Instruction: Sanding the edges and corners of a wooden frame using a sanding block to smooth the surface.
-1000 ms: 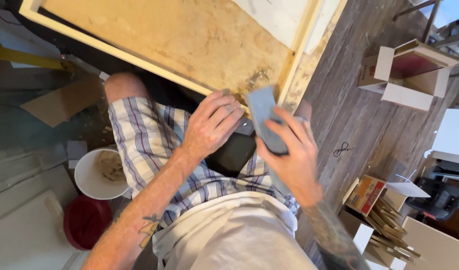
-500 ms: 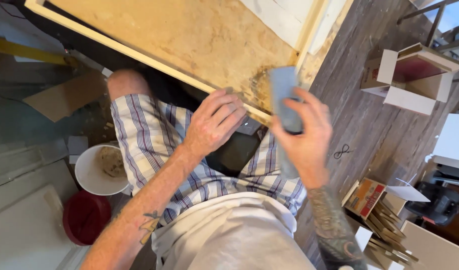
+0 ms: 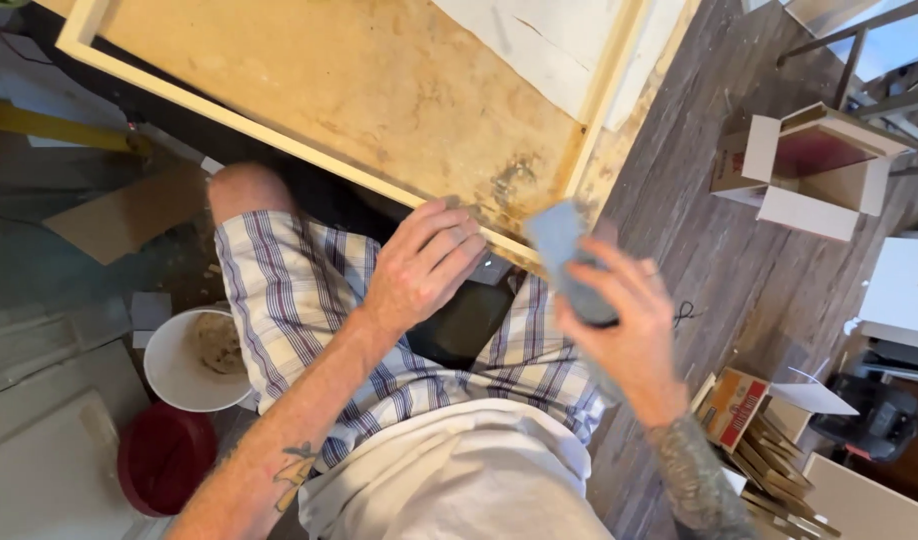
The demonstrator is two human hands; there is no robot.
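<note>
My right hand (image 3: 624, 325) grips a grey-blue block (image 3: 567, 255), like a sanding sponge, raised near the lower right corner of a large wooden frame (image 3: 309, 160). The frame has pale rails and a stained tan panel (image 3: 359, 85). My left hand (image 3: 424, 265) rests with spread fingers against the frame's near rail and holds nothing. Under that hand a dark object (image 3: 469, 320) lies on my lap, over plaid shorts (image 3: 309, 300).
A white bucket (image 3: 174, 375) with brownish paste stands at my left, and a red lid (image 3: 164, 455) below it. An open cardboard box (image 3: 809, 165) sits on the wood floor at the right. Another box with wooden sticks (image 3: 754, 425) lies lower right.
My right hand has carried the grey-blue block up and to the right, toward the frame's corner. My left hand has stayed on the rail.
</note>
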